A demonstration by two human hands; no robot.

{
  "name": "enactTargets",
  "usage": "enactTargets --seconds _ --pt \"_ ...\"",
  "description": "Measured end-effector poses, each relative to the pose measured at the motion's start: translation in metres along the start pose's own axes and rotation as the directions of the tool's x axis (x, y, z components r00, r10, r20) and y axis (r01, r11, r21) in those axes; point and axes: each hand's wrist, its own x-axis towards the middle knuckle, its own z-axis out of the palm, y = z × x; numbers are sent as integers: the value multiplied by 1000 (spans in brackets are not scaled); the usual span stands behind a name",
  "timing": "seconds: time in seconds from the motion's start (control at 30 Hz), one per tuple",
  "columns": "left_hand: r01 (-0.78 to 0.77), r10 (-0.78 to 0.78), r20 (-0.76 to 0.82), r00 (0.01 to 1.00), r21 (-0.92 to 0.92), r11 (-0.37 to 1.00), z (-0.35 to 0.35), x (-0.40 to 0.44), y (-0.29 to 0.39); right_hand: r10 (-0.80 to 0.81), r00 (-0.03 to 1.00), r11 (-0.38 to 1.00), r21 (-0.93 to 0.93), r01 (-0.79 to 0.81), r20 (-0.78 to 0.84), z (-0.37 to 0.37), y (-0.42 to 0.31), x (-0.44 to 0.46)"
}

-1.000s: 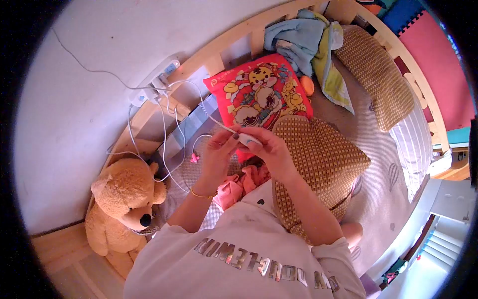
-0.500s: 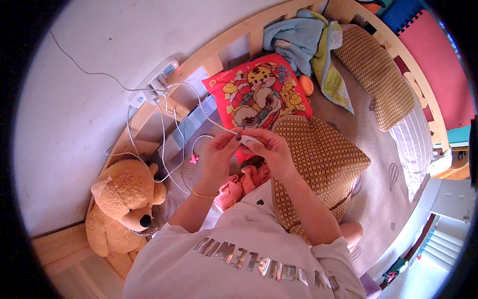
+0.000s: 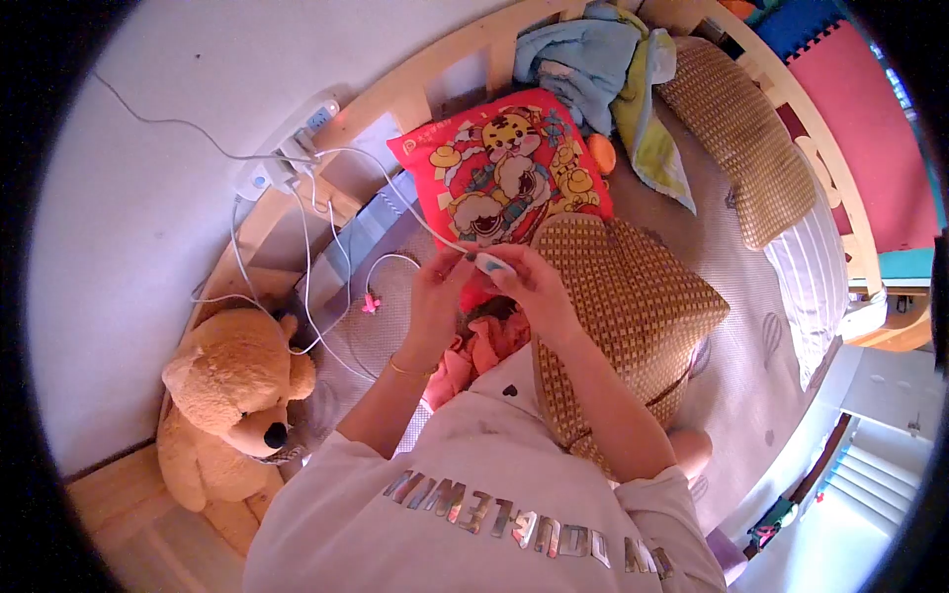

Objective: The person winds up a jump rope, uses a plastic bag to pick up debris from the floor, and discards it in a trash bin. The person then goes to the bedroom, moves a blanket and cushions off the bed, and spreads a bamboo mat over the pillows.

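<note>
A small white device with a white cable on its left end lies between my two hands. My left hand is closed with its fingertips at the cable end of the device. From the other side, my right hand pinches the device's body. The cable runs up and left to a white power strip by the wall. Just beyond my hands is a red cushion with cartoon figures. Pink cloth lies beneath them.
A brown teddy bear sits at the left by several loose cables. A woven brown cushion lies right of my hands. Farther back are a blue and green towel, an orange object, another woven pillow and the wooden bed rail.
The view has shifted slightly, so the bed and the wall appear a little higher and farther left. The device is turned a little and shows more between my fingers, still held by both hands.
</note>
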Motion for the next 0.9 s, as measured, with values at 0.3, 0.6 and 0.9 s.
enactTargets --seconds 0.3,0.6,0.9 --pt "-113 239 -242 940 442 890 -97 67 -106 91 982 698 -693 -180 -164 -43 48 -36" --pt "3 37 -157 987 250 968 -111 104 -189 -160 983 -377 -915 -144 -88 -22 56 -83" --pt "108 -97 -54 994 262 959 -95 99 -153 -146 966 -455 -853 -257 -213 16 2 -119"
